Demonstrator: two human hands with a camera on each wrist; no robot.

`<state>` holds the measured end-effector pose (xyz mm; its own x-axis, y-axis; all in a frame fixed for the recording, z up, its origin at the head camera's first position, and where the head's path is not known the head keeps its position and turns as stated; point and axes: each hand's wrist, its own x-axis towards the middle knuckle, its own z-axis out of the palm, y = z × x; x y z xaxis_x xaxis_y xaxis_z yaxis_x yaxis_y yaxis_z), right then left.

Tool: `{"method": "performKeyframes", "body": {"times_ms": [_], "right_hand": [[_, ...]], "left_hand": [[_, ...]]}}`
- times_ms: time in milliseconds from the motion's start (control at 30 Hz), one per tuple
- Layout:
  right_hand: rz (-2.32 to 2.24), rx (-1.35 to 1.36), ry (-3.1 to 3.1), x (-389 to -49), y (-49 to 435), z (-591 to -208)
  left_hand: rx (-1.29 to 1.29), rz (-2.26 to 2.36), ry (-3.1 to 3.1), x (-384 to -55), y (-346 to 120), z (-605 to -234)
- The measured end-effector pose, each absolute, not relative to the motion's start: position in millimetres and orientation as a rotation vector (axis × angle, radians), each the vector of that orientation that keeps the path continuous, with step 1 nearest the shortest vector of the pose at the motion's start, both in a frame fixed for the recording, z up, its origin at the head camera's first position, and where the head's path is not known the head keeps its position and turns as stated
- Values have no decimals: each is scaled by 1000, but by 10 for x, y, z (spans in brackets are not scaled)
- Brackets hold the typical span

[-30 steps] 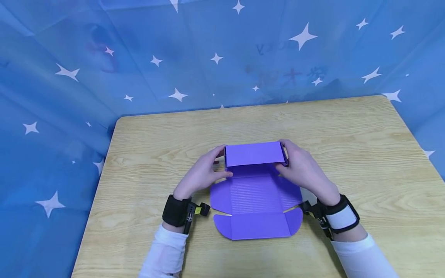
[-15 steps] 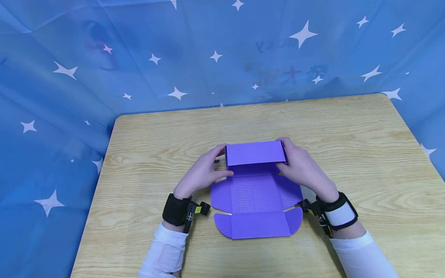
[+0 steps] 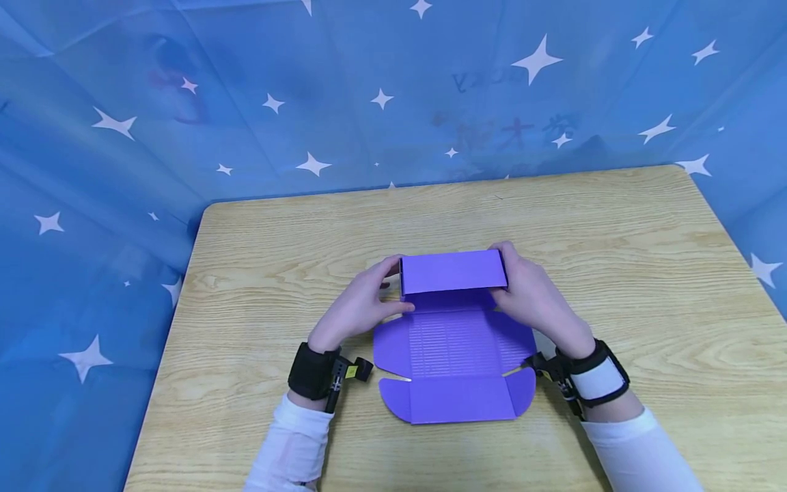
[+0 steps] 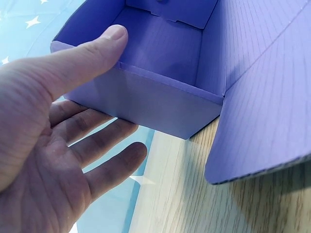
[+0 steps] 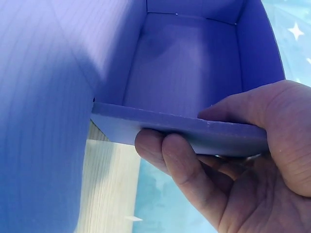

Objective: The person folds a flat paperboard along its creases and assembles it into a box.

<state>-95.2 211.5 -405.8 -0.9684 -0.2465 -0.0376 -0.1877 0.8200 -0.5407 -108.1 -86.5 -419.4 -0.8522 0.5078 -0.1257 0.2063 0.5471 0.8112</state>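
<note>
A purple cardboard box (image 3: pixel 453 270) stands on its long side, its tray part upright and its opening towards the person. The lid (image 3: pixel 455 345) lies folded out flat on the table, with its front flap and rounded side tabs spread. At the left end wall, my left hand (image 3: pixel 363 304) holds the box, thumb over the rim and fingers outside, as the left wrist view (image 4: pixel 53 121) shows. My right hand (image 3: pixel 535 294) grips the opposite end wall (image 5: pixel 180 128) between thumb inside and fingers outside. Inside, the tray (image 5: pixel 170 63) shows bare purple walls.
A wood-grain table (image 3: pixel 277 260) lies beneath the box and both forearms. Blue cloth with white stars (image 3: pixel 381 82) hangs behind the table and along its left side. Each wrist wears a black strap (image 3: pixel 310 372) with a small camera.
Both hands keep their places at the box ends. The right hand has shifted slightly left, and the right end wall sits closer in against the box than a second ago.
</note>
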Motion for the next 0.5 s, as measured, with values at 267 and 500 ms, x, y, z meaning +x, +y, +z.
{"method": "performKeyframes", "body": {"times_ms": [267, 500], "right_hand": [[-829, -312, 3002, -935, 2082, -4088], [-819, -288, 3052, -920, 2051, -4108]], "left_hand": [[591, 1208, 2443, -1074, -857, -4190], [588, 1213, 2439, -1075, -857, -4189]]}}
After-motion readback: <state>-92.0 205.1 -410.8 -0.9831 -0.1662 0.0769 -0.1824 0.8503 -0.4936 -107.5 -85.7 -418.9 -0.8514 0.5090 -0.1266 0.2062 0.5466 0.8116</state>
